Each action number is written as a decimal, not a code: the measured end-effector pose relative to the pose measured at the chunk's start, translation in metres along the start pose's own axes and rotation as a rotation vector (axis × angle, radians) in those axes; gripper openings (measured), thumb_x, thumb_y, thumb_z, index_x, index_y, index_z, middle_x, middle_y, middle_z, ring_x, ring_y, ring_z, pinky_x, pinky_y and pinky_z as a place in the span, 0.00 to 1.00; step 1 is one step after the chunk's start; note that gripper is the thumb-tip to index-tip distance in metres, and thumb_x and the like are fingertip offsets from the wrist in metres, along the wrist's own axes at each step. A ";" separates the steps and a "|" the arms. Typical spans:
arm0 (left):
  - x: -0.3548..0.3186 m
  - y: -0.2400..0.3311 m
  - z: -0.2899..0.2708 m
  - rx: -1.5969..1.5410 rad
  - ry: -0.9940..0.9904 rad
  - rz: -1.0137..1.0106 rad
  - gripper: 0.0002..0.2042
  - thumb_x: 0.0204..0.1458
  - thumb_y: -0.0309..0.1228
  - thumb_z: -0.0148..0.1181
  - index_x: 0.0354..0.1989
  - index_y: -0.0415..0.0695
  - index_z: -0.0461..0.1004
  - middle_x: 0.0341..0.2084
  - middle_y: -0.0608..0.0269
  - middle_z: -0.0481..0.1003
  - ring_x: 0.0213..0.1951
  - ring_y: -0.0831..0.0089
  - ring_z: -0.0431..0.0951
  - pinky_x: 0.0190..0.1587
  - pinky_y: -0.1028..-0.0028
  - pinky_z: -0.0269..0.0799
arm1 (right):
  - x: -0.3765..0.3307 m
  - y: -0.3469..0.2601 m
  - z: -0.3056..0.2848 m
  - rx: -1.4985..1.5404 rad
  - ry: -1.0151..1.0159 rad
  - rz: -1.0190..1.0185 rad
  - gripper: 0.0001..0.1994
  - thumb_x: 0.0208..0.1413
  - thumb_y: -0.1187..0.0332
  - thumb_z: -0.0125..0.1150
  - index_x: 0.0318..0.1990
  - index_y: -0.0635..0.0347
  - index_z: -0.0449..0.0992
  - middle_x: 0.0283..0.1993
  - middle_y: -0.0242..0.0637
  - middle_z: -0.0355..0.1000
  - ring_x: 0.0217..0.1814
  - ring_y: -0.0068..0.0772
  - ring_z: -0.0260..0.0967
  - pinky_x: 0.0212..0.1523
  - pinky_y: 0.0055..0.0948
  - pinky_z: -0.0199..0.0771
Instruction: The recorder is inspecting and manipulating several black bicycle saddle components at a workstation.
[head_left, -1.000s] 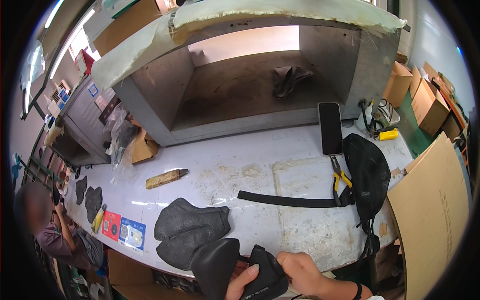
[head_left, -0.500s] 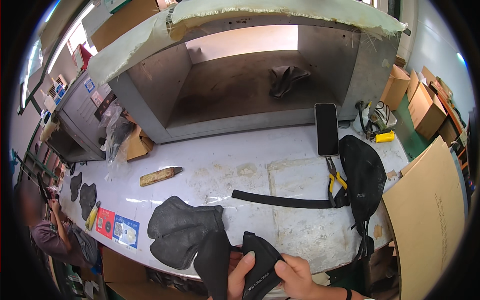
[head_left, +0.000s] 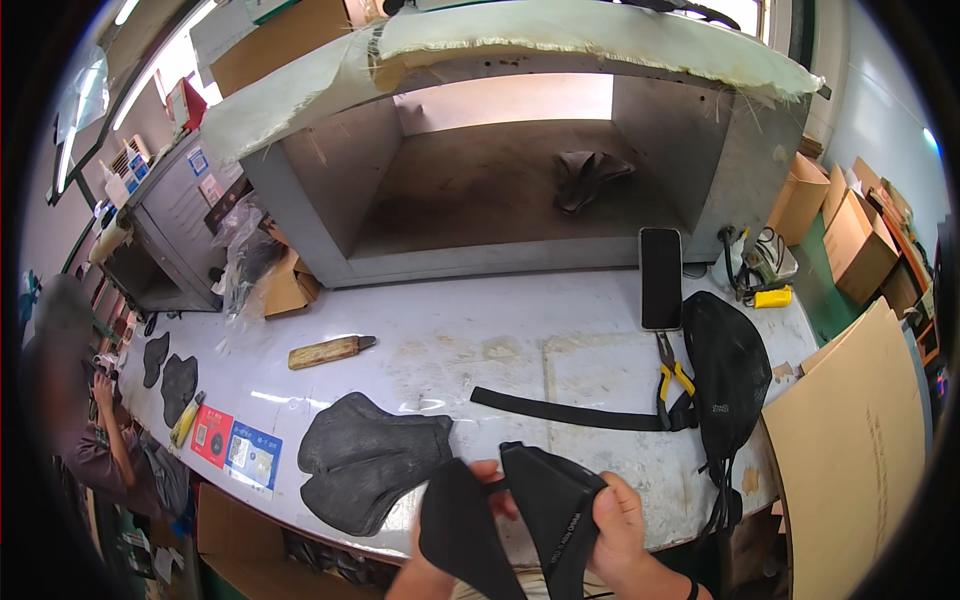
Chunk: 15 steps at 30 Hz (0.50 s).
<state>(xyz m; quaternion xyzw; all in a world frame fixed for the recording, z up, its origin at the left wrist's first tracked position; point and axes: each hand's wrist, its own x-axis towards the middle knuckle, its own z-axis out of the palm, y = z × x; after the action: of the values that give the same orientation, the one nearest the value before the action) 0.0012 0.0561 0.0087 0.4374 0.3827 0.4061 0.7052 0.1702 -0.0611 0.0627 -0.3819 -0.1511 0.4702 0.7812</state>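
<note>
Both my hands hold a black bicycle saddle [head_left: 548, 510] over the front edge of the table, its two long halves spreading apart. My left hand [head_left: 490, 475] is mostly hidden behind the left half, with fingers showing in the gap between the halves. At the outer edge of the right half, my right hand [head_left: 620, 520] grips with the thumb on the near face. Flat on the table just left of the saddle lies a dark grey, lobed cover piece [head_left: 370, 460] with a crease down its middle.
A metal box [head_left: 510, 262] spans the back, a crumpled dark piece [head_left: 590, 178] inside. On the table are a wooden-handled knife [head_left: 325, 352], black strap [head_left: 570, 410], yellow-handled pliers [head_left: 672, 380], phone [head_left: 660, 280] and black bag [head_left: 728, 370]. Cardboard [head_left: 850, 430] stands right; a person [head_left: 105, 450] sits left.
The saddle has moved slightly right and turned, its halves now further apart. My right hand has shifted right and up along its edge. The view has shifted a little.
</note>
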 end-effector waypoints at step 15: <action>0.013 0.152 -0.004 0.765 0.508 0.915 0.17 0.50 0.27 0.61 0.14 0.38 0.62 0.10 0.68 0.56 0.17 0.80 0.55 0.19 0.74 0.48 | 0.001 -0.042 0.013 -0.712 -0.083 -0.611 0.21 0.56 0.74 0.54 0.57 0.64 0.60 0.42 0.42 0.70 0.44 0.34 0.71 0.45 0.31 0.72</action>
<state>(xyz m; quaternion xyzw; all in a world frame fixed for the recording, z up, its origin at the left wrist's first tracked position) -0.0334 0.1129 0.1462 0.6670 0.4303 0.5913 0.1428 0.1890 -0.0655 0.1017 -0.5451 -0.4395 0.1523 0.6975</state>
